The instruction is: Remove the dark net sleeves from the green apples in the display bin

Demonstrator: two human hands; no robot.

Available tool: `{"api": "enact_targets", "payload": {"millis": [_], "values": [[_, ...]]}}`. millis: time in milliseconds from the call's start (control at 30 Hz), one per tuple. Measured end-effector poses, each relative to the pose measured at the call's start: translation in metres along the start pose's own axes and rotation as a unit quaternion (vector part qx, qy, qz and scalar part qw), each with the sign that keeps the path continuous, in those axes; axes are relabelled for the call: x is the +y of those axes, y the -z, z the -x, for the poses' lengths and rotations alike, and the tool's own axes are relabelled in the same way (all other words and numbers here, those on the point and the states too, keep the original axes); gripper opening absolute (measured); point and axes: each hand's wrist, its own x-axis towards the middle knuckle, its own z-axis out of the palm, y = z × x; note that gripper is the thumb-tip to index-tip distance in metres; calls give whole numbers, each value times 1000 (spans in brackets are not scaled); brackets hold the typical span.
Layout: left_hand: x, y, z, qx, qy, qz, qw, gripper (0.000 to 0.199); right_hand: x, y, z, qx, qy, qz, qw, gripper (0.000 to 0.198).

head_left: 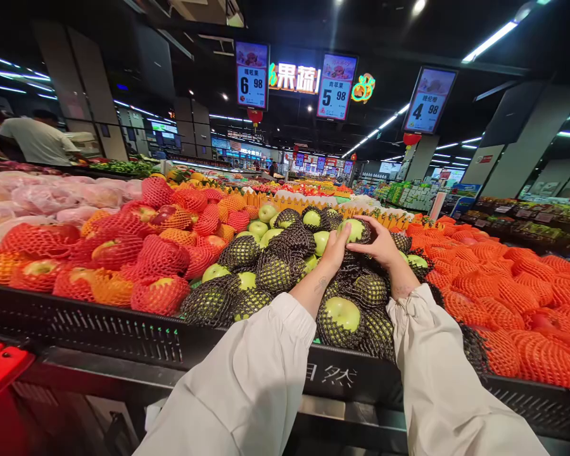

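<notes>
Head view: green apple (353,228) at the far right of the netted pile (278,272), left hand (333,252) and right hand (382,244) both grasping it. Probably firm, light, bruisable; bare skin likely slick, so netted sides grip best.

From the head camera I look forward and down along both white sleeves (247,380) onto nearby green apples (342,313), price screens (337,87) hanging farther off.
</notes>
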Motion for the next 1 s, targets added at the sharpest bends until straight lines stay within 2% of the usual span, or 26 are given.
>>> {"api": "enact_targets", "payload": {"millis": [133,233,300,400,600,800,1000], "values": [[2,1,-7,23,34,109,993,33,9,-6,-1,125,-80,-118,982,80],[10,6,-8,82,47,159,983,20,13,-7,-1,166,-145,-212,952,73],[15,9,-7,96,24,184,978,28,12,-7,0,165,-170,-253,938,69],[18,10,-6,83,-11,201,976,36,10,-8,3,155,-177,-290,928,67],[11,13,-10,44,-50,165,984,31,9,-8,6,138,-184,-312,922,62],[1,16,-18,67,-84,85,991,24,18,-5,7,142,-190,-350,906,59],[-7,13,-20,61,-94,13,994,19,18,-9,10,80,-212,-377,898,55]]}}
